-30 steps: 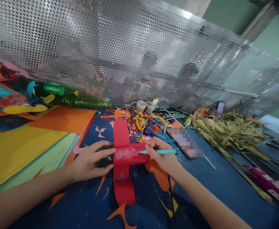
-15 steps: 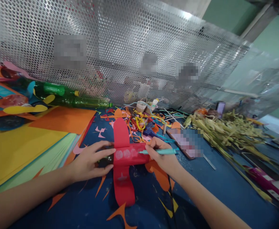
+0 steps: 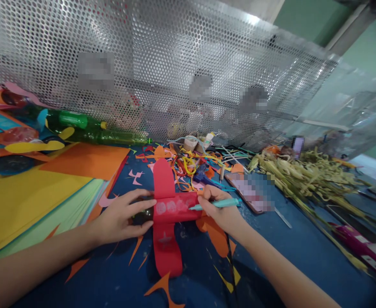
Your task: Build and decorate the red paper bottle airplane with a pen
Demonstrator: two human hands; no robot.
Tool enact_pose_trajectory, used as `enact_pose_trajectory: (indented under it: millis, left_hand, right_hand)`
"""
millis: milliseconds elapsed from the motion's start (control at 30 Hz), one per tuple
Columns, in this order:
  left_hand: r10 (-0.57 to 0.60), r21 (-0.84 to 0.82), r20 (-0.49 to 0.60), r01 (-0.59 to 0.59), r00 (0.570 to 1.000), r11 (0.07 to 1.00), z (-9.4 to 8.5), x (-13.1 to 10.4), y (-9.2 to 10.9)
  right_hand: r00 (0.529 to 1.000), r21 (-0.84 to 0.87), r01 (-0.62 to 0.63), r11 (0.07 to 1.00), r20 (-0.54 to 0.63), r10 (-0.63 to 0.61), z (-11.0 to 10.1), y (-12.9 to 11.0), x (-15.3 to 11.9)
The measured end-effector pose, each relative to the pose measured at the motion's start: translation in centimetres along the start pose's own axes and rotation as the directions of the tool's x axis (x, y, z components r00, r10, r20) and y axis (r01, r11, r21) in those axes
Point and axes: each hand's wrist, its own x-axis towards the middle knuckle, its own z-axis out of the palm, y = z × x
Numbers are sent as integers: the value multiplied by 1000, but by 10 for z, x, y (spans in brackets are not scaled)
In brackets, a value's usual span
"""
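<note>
A plastic bottle wrapped in red paper [image 3: 178,216], with red paper wings, lies on the blue table like a toy plane. Pale round marks run along its body, and a pale star is on the near wing [image 3: 167,256]. My left hand [image 3: 120,216] grips the dark bare end of the bottle between thumb and fingers. Pinched in my right hand [image 3: 222,211] is a light blue marker [image 3: 218,204], its tip at the red body beside the last round mark. My right fingers rest by the bottle's right end.
Coloured paper sheets [image 3: 88,160] are stacked at left beside a bottle-and-paper model [image 3: 17,141]. Paper scraps [image 3: 191,167] lie beyond the red plane. A phone [image 3: 249,192] and dried corn husks [image 3: 297,171] are at right. A perforated metal screen [image 3: 175,55] stands behind.
The marker tip has shifted slightly right and down along the red body, and the last round mark looks fuller. My left hand and the bottle have stayed in place.
</note>
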Motion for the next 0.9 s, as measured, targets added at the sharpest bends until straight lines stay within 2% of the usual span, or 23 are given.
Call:
enact_pose_trajectory:
  millis: [133, 267, 367, 567, 733, 900]
  left_hand:
    - [11, 4, -2, -11, 1000, 1000, 0, 0, 0]
    - [7, 0, 0, -7, 1000, 1000, 0, 0, 0]
    - [2, 2, 13, -2, 1000, 1000, 0, -1, -1]
    - [-4, -10, -1, 4, 1000, 1000, 1, -1, -1]
    - [-12, -27, 8, 12, 1000, 1000, 0, 0, -1]
    - [-15, -32, 0, 15, 1000, 999, -1, 1, 0]
  right_hand:
    - [1000, -20, -7, 1000, 19, 7, 0, -2, 0]
    - [999, 14, 27, 1000, -24, -27, -3, -3, 2]
    - [999, 40, 6, 999, -39, -5, -3, -3, 2]
    - [999, 35, -50, 998, 23, 49, 0, -2, 0]
    - [1000, 23, 1, 1000, -5, -1, -1, -4, 1]
    - [1000, 29, -28, 999, 2, 28, -1, -7, 2]
